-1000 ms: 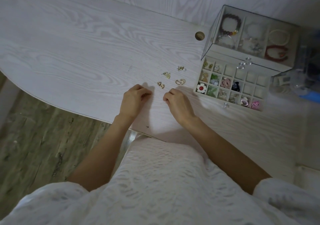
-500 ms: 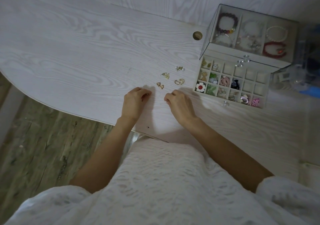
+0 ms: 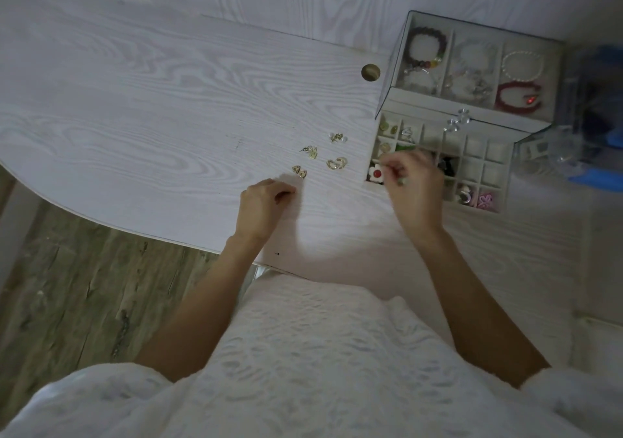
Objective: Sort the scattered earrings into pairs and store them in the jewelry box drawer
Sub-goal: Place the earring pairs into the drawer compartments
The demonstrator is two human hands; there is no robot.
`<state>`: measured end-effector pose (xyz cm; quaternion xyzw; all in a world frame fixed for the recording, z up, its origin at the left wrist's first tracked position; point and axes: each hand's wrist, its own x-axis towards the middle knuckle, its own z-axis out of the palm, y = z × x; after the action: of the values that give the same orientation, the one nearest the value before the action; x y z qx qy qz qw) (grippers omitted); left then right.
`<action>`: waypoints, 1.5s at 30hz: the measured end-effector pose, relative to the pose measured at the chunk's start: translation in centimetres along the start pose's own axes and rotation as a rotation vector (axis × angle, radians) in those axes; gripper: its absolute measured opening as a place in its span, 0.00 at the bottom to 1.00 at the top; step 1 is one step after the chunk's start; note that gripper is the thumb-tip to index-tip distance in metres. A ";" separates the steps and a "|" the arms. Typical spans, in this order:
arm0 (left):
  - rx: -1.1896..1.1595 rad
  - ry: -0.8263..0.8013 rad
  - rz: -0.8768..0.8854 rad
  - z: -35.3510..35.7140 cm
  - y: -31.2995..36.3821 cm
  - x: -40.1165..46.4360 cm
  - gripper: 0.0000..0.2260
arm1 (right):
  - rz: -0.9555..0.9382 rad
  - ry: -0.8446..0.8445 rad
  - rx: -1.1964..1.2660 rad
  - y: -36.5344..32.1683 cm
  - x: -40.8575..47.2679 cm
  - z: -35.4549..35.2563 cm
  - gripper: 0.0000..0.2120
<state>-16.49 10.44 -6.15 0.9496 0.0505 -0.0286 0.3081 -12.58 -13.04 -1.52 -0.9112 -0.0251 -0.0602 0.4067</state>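
Note:
Several small gold earrings lie in loose pairs on the white table: a triangle pair (image 3: 299,171), a dangly pair (image 3: 312,152), a pearl pair (image 3: 337,138) and a heart-hoop pair (image 3: 337,163). My left hand (image 3: 266,201) rests on the table just below the triangle pair, fingers curled under, and nothing shows in it. My right hand (image 3: 416,184) hovers over the left part of the pulled-out drawer (image 3: 488,164). It pinches a small pale earring (image 3: 401,181) at its fingertips. It hides several drawer compartments.
The glass jewelry box (image 3: 472,100) stands behind the drawer with bracelets in its top tray. A flower piece (image 3: 376,174) and other jewelry fill drawer cells. Clear and blue containers (image 3: 573,147) sit right of it. A cable hole (image 3: 370,72) is in the table, whose near edge curves left.
My right hand has lifted off the table and moved right, over the drawer. My left hand has stayed where it was. The camera view has shifted slightly.

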 end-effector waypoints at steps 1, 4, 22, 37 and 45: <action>-0.001 -0.014 0.021 0.3 0.4 0.0 0.06 | 0.018 0.047 -0.043 0.8 1.0 -1.0 0.06; 0.009 -0.063 0.082 1.3 1.9 0.4 0.05 | 0.017 0.108 -0.190 3.3 4.0 -2.7 0.06; -0.022 -0.120 0.166 2.3 4.0 1.8 0.06 | 0.046 -0.166 -0.548 6.7 5.5 -1.4 0.18; 0.018 -0.089 0.292 3.5 4.8 2.6 0.03 | 0.156 0.014 -0.524 8.5 1.1 -6.1 0.15; -0.244 -0.007 0.416 3.8 11.2 5.3 0.03 | 0.166 -0.091 -0.505 10.4 -0.2 -6.5 0.20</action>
<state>-10.05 -0.34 -3.15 0.8951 -0.1443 0.0387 0.4200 -12.37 -24.84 -4.92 -0.9845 0.0471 0.0102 0.1686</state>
